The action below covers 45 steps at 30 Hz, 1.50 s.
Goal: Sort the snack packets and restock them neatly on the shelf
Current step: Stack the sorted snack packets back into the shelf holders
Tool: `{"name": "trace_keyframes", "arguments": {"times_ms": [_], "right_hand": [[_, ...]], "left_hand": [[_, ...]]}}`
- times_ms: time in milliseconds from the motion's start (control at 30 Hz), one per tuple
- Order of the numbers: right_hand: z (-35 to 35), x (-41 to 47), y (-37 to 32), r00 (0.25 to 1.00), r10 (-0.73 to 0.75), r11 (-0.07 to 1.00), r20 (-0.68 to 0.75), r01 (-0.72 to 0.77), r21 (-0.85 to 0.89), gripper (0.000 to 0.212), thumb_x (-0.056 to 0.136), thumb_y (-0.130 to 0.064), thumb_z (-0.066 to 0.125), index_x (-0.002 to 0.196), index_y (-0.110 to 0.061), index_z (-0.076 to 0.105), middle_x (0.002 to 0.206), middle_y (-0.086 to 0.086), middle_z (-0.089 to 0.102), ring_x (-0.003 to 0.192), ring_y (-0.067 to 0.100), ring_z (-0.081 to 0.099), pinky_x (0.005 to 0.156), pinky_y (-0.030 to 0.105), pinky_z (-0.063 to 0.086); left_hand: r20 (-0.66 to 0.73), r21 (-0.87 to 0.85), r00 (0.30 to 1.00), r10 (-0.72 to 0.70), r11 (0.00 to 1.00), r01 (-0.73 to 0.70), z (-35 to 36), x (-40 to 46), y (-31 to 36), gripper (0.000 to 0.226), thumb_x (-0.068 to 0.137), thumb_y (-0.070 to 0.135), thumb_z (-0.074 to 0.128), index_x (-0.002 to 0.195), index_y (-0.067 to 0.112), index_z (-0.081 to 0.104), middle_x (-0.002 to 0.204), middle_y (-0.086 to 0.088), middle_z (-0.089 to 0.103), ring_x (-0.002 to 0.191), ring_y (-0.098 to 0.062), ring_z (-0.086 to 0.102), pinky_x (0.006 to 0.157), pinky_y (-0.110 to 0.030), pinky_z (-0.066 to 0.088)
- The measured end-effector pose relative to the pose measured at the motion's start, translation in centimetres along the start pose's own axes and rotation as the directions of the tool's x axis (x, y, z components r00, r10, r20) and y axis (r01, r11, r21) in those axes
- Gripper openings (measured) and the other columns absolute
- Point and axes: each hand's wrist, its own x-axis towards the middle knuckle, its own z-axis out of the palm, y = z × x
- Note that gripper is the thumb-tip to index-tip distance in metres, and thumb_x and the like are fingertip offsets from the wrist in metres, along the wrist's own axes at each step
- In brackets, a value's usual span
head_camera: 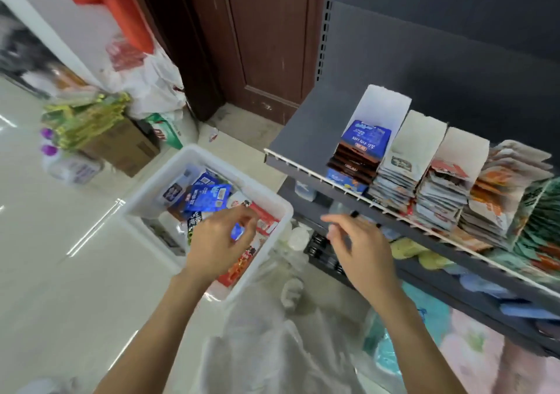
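Both forearms reach up from the bottom of the view. The left hand [218, 242] hovers over the near right part of the white plastic bin [145, 193], fingers curled toward the thumb; something blue shows between them, possibly a small packet, but motion blur leaves it unclear whether anything is actually pinched. The right hand [360, 242] hangs in the air between the bin and the front edge of the shelf [306, 127], fingers loosely spread and holding nothing.

One bin sits on the floor by the shelf's left end, holding a loose jumble of snack packets [209, 196]: several blue ones, several red and white ones, too overlapped to count. On the shelf stand three white card display boxes [385, 108] side by side, then two more packed rows toward the right edge, five rows in all. The leftmost row has a blue packet on top of brown ones.

Risks, as a judgement: a weak pinch in the heap could lift two kinds at once or drop one back. Packets stand tightly along the shelf's front edge, so a hasty push into a row could tip neighbours off. Mixed colours in the left row suggest a mis-sort is easy.
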Motion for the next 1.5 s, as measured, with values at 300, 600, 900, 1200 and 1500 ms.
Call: {"name": "trace_keyframes", "arguments": {"times_ms": [300,600,900,1200,1500], "right_hand": [[12.1,-0.9,-4.2,0.844,-0.021,1.000,0.535,0.028,-0.006,0.028,0.094,-0.016,0.048,0.118,-0.019,0.062,0.120,-0.004,0.061,0.108,0.016,0.055,0.083,0.026,0.043],[21.3,4.3,-4.9,0.827,0.231,0.971,0.513,-0.161,-0.177,0.050,0.094,-0.020,0.054,0.141,-0.017,0.039,0.144,0.004,0.039,0.132,0.021,0.035,0.107,0.034,0.034],[29.0,7.2,-6.6,0.784,0.330,0.888,0.526,-0.068,-0.456,0.074,0.087,-0.034,0.064,0.148,-0.026,0.024,0.157,0.005,0.012,0.145,0.027,0.007,0.116,0.044,0.004],[29.2,6.8,-8.7,0.909,0.310,0.890,0.277,-0.176,-0.420,0.035,0.086,-0.027,0.066,0.117,-0.012,0.059,0.124,0.009,0.057,0.119,0.026,0.050,0.105,0.043,0.037],[23.7,5.7,-12.0,0.567,0.822,0.419,-0.054,-0.538,0.732,0.017,0.093,-0.007,0.056,0.108,-0.016,0.056,0.091,-0.002,0.068,0.076,0.004,0.065,0.066,0.026,0.050]], "left_hand": [[0.304,0.016,0.814,-0.495,0.857,0.515,-1.4,-6.3,-11.8,0.020,0.093,0.016,0.058,0.110,0.019,0.067,0.111,0.005,0.067,0.097,-0.012,0.061,0.082,-0.022,0.044],[0.356,-0.051,0.674,-0.647,0.707,0.706,2.6,-0.1,-20.1,0.048,0.083,0.035,0.068,0.125,0.018,0.050,0.126,-0.005,0.059,0.111,-0.024,0.058,0.095,-0.046,0.049],[0.471,0.114,0.865,-0.171,0.985,0.132,5.7,8.0,-28.6,0.078,0.081,0.027,0.070,0.145,0.010,0.029,0.152,-0.014,0.027,0.141,-0.031,0.023,0.116,-0.043,0.021],[0.655,0.208,0.756,0.008,0.959,-0.191,5.3,9.6,-30.0,0.085,0.075,0.048,0.072,0.144,0.024,0.030,0.144,-0.007,0.034,0.132,-0.030,0.034,0.108,-0.044,0.031],[0.839,-0.389,0.430,-0.335,0.185,0.903,-2.5,9.8,-27.8,0.050,0.084,0.052,0.057,0.121,0.018,0.058,0.111,-0.014,0.069,0.099,-0.035,0.065,0.092,-0.055,0.048]]}}
